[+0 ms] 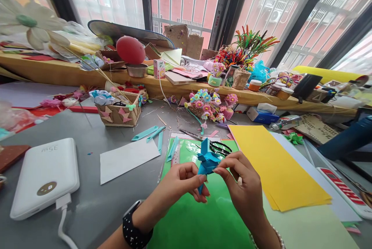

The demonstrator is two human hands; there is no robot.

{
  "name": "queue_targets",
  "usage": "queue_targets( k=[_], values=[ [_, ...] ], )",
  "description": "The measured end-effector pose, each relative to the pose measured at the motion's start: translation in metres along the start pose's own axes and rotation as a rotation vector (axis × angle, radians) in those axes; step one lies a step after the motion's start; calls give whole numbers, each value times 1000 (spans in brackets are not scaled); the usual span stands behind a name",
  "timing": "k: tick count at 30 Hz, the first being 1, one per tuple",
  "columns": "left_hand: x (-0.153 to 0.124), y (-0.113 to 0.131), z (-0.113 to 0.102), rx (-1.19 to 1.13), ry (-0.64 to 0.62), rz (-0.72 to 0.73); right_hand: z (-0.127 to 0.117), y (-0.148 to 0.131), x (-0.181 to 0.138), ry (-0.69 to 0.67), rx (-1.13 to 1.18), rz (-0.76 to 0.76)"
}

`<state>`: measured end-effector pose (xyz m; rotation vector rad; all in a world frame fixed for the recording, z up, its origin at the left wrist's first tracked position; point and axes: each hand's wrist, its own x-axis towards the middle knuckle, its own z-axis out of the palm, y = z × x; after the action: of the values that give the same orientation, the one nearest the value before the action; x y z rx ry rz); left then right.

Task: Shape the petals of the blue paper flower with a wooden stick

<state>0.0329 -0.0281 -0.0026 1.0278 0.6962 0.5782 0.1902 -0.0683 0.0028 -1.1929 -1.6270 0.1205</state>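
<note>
A folded blue paper piece (207, 160) with several pointed arms is held up over the green sheet (200, 218). My left hand (186, 181) pinches its lower arm between thumb and fingers. At its right side, my right hand (241, 179) has thumb and forefinger closed on the paper's edge. Black-handled scissors (221, 148) lie just behind the blue paper, partly hidden by it. Light blue folded paper strips (144, 133) rest on the grey table to the left, near a white paper sheet (128, 160).
Yellow paper sheets (276, 163) lie to the right. On the left is a white power bank (46, 179) with a cable plugged in. A cardboard box (119, 113), crochet flowers (207, 103) and a tissue pack (262, 113) stand toward the back, below a cluttered ledge (180, 86).
</note>
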Motion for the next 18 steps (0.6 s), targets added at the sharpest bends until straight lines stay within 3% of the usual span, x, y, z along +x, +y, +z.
queue_targets(
  k=[7, 11, 18],
  values=[
    [2, -3, -6, -162, 89, -7, -1, 1, -1, -7, 3, -8],
    [4, -5, -9, -261, 39, -2, -1, 3, -1, 12, -58, -31],
    [3, -10, -5, -236, -22, 4, 1, 2, -1, -20, -45, -56]
  ],
)
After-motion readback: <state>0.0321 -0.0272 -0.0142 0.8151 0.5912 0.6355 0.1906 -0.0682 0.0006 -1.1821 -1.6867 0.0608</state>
